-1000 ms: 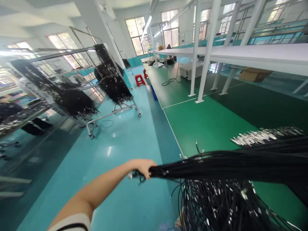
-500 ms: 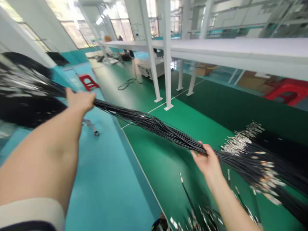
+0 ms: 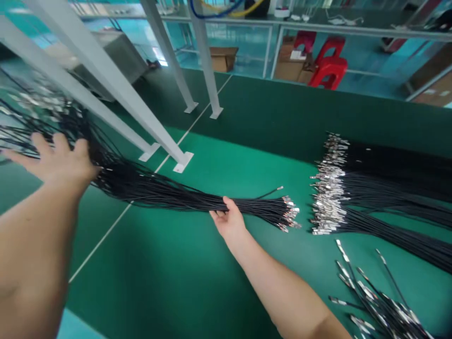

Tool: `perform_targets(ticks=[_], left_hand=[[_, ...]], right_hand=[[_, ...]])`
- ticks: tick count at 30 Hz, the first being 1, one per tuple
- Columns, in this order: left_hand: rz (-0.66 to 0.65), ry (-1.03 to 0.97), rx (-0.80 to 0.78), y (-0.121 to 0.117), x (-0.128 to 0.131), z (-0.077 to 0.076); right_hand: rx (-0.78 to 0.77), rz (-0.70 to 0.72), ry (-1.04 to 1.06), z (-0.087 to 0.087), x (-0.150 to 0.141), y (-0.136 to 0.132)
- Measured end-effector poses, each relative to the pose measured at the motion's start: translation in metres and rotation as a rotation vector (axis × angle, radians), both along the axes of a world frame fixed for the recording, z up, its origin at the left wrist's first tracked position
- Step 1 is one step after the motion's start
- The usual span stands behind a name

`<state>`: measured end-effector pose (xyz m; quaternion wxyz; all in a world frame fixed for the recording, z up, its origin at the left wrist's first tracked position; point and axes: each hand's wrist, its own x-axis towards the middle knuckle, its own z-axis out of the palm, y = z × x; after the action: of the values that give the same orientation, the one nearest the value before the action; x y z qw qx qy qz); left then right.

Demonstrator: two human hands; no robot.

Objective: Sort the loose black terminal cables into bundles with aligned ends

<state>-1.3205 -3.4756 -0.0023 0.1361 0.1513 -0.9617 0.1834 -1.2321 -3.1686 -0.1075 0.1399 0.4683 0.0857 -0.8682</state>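
Observation:
A long bundle of thin black cables [image 3: 169, 195] with metal end pieces lies across the green table [image 3: 183, 268]. My right hand [image 3: 229, 222] grips it near its right end, fingers curled round the strands. My left hand [image 3: 56, 157] is spread with fingers apart, resting on the bundle's fanned-out left part. The metal tips [image 3: 289, 214] of this bundle point right, toward a bigger pile of the same cables [image 3: 381, 188].
White frame posts [image 3: 116, 94] stand bolted to the table just behind the bundle. More loose cables [image 3: 374, 301] lie at the lower right. Red stools [image 3: 326, 66] and cardboard boxes [image 3: 221, 57] stand on the blue floor beyond the table.
The bundle has come down from the air onto the table. My left hand has let go and spread flat; my right hand has kept its grip and moved left and down.

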Motion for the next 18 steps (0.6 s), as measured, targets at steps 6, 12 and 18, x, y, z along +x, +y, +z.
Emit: perform_targets(ticks=[6, 12, 18], left_hand=[[-0.036, -0.08, 0.281, 0.035, -0.001, -0.102], [-0.093, -0.16, 0.506, 0.048, 0.003, -0.128], [-0.6, -0.003, 0.443, 0.14, 0.036, -0.113]], right_hand=[[0.016, -0.017, 0.024, -0.006, -0.008, 0.004], [0.034, 0.023, 0.078, -0.008, -0.01, 0.008], [0.132, 0.54, 0.292, -0.003, 0.012, 0.065]])
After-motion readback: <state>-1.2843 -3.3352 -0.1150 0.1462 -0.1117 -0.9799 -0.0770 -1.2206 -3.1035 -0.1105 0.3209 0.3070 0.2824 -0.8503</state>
